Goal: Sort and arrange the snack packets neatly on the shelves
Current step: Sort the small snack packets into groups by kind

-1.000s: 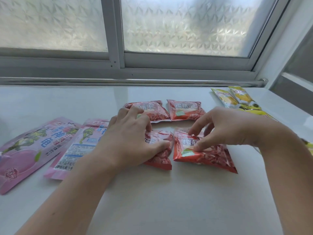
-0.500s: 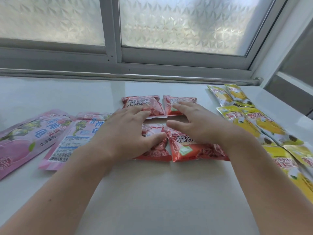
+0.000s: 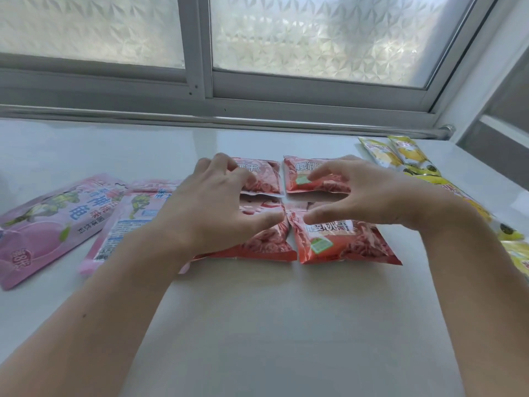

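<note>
Red pkts [image 3: 340, 239] under both grips (spread).

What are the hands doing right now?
Left hand: open, fingers spread over the red packets, gripping none.
Right hand: open, same.

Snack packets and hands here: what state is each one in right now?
Far-left red packet: flat, left fingers on it.
Far-right red packet: flat, right fingertips on it.
Near-left red packet: flat, partly under the left hand.
Near-right red packet: flat, printed side up.
Pink packets: lying flat, untouched.
Yellow packets: lying in a row, untouched.
Left hand: open, spread.
Right hand: open, spread.
</note>
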